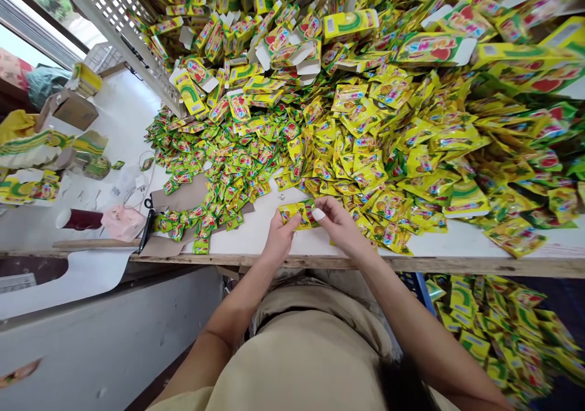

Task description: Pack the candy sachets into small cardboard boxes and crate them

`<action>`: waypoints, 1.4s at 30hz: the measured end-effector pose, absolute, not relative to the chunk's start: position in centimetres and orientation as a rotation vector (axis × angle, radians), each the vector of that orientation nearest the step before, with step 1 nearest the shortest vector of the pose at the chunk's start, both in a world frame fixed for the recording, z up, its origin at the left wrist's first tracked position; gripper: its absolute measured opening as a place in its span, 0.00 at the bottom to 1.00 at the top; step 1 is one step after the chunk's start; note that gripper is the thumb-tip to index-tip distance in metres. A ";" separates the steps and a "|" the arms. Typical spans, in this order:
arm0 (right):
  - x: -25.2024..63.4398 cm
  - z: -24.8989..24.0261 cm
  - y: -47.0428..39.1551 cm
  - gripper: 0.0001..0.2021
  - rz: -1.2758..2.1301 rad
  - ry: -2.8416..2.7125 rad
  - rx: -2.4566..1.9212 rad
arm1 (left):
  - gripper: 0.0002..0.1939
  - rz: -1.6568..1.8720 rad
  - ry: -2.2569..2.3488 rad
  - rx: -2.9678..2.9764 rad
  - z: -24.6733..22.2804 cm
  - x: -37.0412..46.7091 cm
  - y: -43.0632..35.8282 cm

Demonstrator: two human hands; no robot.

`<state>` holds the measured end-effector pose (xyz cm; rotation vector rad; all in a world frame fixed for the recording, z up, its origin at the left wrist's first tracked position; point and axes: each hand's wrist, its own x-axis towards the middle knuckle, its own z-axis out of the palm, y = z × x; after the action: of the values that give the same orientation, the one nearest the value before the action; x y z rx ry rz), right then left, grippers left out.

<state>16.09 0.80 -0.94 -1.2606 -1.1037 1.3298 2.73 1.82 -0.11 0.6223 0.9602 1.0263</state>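
Observation:
Near the table's front edge, my left hand is closed on the left end of a small yellow-and-green packet, with the thumb lying on its front. At the packet's right end, my right hand pinches with thumb and fingers. Whether this is a single packet or two overlapping ones cannot be made out. Right beside my right hand spreads a heap of yellow sachets. Farther left lies a pile of smaller green sachets, some of them on a piece of brown cardboard.
Yellow cartons are heaped at the back by a white plastic crate. Black scissors, a pink bag and a dark red roll lie left. Below the table at right stands a blue crate near more yellow packs.

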 end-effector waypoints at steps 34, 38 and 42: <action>16.1 -3.4 1.1 0.11 1.392 -1.357 -1.379 | 0.23 0.368 1.188 2.175 3.8 -1.4 34.1; 16.4 -3.3 0.9 0.11 1.381 -1.372 -1.384 | 0.19 0.502 1.266 2.260 3.0 -2.8 27.4; 16.6 -3.3 0.9 0.13 1.343 -1.349 -1.364 | 0.17 0.730 1.456 2.250 3.5 -3.5 22.4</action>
<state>16.56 0.91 -3.30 -1.3636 -1.3488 1.3425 -3.50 22.42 3.46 2.2497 1.4564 0.7295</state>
